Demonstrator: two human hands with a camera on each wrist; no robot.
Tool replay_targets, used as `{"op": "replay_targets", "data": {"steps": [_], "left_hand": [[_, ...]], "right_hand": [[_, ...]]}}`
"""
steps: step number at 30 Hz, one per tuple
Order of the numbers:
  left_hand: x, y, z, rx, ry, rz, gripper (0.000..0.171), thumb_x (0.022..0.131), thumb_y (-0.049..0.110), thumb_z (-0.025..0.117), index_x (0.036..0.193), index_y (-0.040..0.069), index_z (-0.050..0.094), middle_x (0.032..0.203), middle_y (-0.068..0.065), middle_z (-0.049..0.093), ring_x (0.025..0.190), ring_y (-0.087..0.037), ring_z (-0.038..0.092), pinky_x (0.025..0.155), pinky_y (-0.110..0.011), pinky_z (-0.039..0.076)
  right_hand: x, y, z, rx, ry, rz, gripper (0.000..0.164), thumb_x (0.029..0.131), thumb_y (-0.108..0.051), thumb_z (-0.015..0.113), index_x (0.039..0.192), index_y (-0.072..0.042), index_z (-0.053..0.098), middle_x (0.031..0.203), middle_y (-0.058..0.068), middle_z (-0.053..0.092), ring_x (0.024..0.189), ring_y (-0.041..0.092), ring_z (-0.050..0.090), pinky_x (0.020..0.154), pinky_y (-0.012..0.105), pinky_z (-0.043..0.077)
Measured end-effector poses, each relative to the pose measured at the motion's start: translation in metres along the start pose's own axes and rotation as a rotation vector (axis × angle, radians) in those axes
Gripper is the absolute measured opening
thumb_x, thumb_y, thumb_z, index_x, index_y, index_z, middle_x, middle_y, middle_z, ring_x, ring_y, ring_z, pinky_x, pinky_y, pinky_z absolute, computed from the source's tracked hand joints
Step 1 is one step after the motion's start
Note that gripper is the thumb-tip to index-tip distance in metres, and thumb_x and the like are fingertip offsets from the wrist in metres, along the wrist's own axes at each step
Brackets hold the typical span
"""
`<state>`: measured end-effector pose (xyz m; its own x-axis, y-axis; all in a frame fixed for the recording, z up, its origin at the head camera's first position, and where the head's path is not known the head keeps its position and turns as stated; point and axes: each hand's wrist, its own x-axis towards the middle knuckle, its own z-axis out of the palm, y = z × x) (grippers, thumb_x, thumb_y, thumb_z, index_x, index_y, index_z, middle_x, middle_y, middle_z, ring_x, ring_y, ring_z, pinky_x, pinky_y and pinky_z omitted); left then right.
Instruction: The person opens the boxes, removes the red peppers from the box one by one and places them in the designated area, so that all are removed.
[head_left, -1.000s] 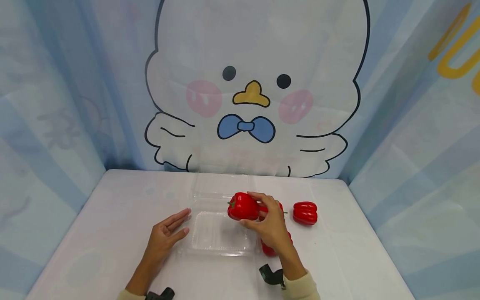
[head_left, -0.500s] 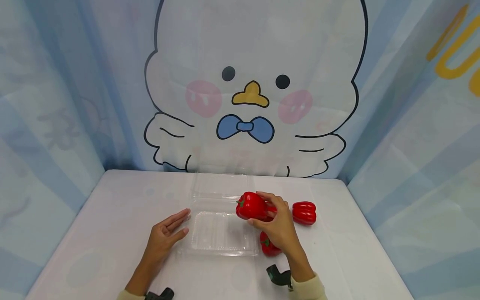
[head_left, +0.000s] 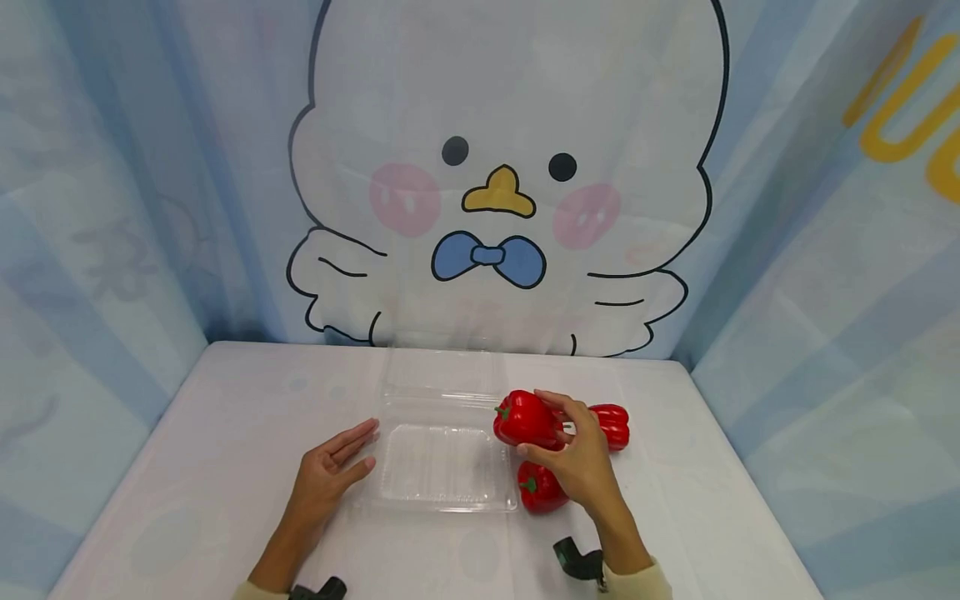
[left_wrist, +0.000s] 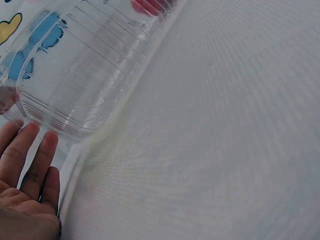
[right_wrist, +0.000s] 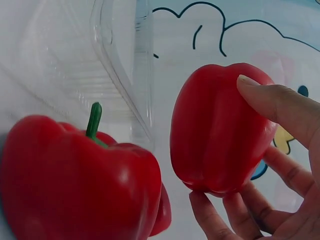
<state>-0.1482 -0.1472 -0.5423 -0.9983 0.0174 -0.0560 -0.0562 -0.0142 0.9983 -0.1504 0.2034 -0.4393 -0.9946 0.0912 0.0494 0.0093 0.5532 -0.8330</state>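
My right hand (head_left: 577,450) grips a red bell pepper (head_left: 525,418) between thumb and fingers, held above the right edge of a clear plastic clamshell box (head_left: 442,467). In the right wrist view the thumb presses one side of this pepper (right_wrist: 220,130) and the fingertips support the other. My left hand (head_left: 326,475) stays at the left side of the box, fingers nearly straight, fingertips right at its wall (left_wrist: 75,125). A second red pepper (head_left: 542,490) lies at the box's front right. Another one shows partly behind the held pepper and right hand.
A further red bell pepper (head_left: 613,427) lies at the back right on the white-covered table (head_left: 705,500). The raised transparent lid (head_left: 442,372) stands at the back of the box. A curtain with a cartoon bird (head_left: 495,292) hangs behind the table.
My right hand has moved to the right with the held pepper, from over the box to its right edge. The front pepper has come more into view. The left hand has stayed put.
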Motion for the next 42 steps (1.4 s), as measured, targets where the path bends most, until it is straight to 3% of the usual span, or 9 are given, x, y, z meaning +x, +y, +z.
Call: {"op": "replay_targets", "data": {"steps": [8, 18, 32, 42], "left_hand": [[0.001, -0.002, 0.0, -0.003, -0.004, -0.007, 0.058, 0.096, 0.014, 0.08, 0.15, 0.009, 0.06, 0.156, -0.005, 0.06, 0.129, 0.012, 0.06, 0.107, -0.008, 0.047], [0.001, -0.003, 0.0, -0.009, -0.005, 0.02, 0.057, 0.097, 0.012, 0.079, 0.15, 0.005, 0.059, 0.155, -0.008, 0.06, 0.127, 0.013, 0.06, 0.107, -0.009, 0.047], [0.0, -0.001, 0.0, -0.013, -0.009, 0.0, 0.057, 0.097, 0.013, 0.078, 0.151, 0.008, 0.06, 0.155, -0.004, 0.06, 0.129, 0.012, 0.06, 0.108, -0.008, 0.046], [-0.001, -0.001, 0.0, 0.01, -0.004, 0.012, 0.057, 0.098, 0.014, 0.078, 0.151, 0.007, 0.059, 0.156, -0.007, 0.059, 0.128, 0.013, 0.059, 0.107, -0.008, 0.046]], "right_hand": [[-0.004, 0.004, -0.015, 0.013, 0.013, 0.055, 0.085, 0.076, -0.019, 0.097, 0.15, -0.027, 0.057, 0.154, 0.011, 0.052, 0.138, 0.039, 0.054, 0.105, 0.057, 0.059], [-0.006, 0.014, -0.031, 0.023, 0.028, 0.041, 0.082, 0.081, -0.016, 0.094, 0.153, -0.023, 0.055, 0.154, 0.014, 0.051, 0.138, 0.044, 0.059, 0.104, 0.054, 0.059], [-0.009, 0.029, -0.048, -0.029, 0.064, 0.028, 0.081, 0.081, -0.018, 0.094, 0.153, -0.021, 0.056, 0.153, 0.012, 0.054, 0.138, 0.037, 0.058, 0.107, 0.047, 0.056], [-0.013, 0.037, -0.061, -0.055, 0.097, 0.06, 0.086, 0.08, -0.026, 0.095, 0.155, -0.025, 0.054, 0.157, 0.012, 0.051, 0.136, 0.032, 0.053, 0.109, 0.054, 0.056]]}}
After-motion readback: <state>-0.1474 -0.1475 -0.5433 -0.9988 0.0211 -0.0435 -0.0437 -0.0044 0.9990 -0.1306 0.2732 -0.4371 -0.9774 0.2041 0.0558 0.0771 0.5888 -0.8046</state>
